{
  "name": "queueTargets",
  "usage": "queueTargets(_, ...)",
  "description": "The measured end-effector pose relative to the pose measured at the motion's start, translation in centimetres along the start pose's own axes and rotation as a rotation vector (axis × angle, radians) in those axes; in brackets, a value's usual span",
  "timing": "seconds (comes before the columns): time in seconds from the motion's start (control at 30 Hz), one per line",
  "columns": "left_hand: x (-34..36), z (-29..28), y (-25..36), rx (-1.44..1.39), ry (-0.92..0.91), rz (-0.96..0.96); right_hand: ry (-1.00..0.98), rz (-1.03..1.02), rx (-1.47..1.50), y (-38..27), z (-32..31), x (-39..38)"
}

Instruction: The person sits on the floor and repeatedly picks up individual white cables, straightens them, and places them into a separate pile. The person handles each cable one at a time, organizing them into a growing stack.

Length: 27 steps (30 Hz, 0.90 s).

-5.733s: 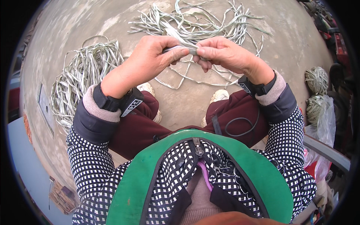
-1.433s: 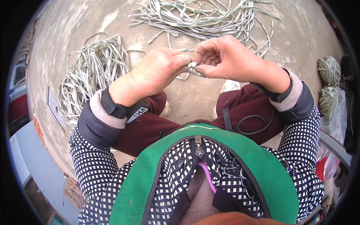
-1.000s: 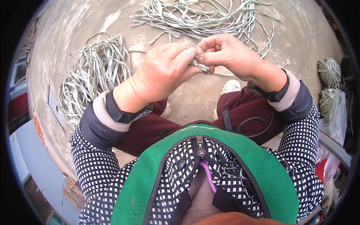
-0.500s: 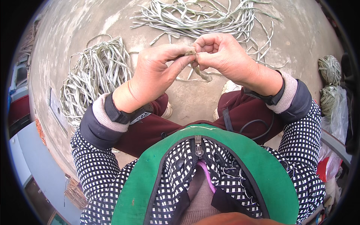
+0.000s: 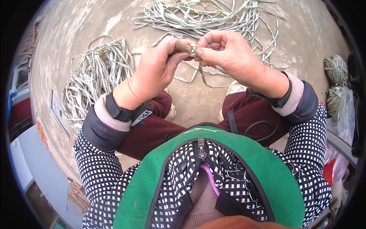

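Above my knees, my left hand (image 5: 158, 66) and my right hand (image 5: 228, 53) meet, thumbs and forefingers pinched. Between them is a small braided piece of pale grey-green flat strands (image 5: 193, 50). My left fingers grip its body, while my right fingertips pinch its right side. A loose strand (image 5: 202, 72) hangs from it and curves to the right below my right hand. The braid is small, and part of it is hidden behind my left fingers.
A heap of loose grey-green strands (image 5: 101, 72) lies on the concrete floor at the left. Another bundle (image 5: 206, 19) is spread at the far side. At the right are tied coils (image 5: 335, 70) and a clear plastic bag (image 5: 345, 114). My shoes (image 5: 235, 88) stand below my hands.
My left hand has turned, so the braided face of the piece now shows. The thick hanging end is out of sight; a thin strand now loops down under my right hand.
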State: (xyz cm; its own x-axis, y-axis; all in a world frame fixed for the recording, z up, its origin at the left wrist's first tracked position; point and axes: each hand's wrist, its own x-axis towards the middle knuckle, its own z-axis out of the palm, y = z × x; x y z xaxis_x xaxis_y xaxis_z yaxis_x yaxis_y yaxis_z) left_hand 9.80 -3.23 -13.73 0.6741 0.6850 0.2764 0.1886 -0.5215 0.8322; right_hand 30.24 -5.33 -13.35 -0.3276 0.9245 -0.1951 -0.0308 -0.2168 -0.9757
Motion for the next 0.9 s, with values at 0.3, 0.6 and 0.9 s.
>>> queueTargets(0.3,0.5,0.0,0.2,0.454,0.071,0.358,0.09,-0.079,-0.035,0.8,0.8,0.4)
queueTargets(0.6,1.1,0.4,0.3,0.083,0.245,0.06,0.057,-0.236,-0.254,0.3,-0.3,1.3)
queueTargets(0.9,1.4,0.2,0.3,-0.022,0.276,0.046,0.117,-0.264,-0.111,0.0,0.6,1.6)
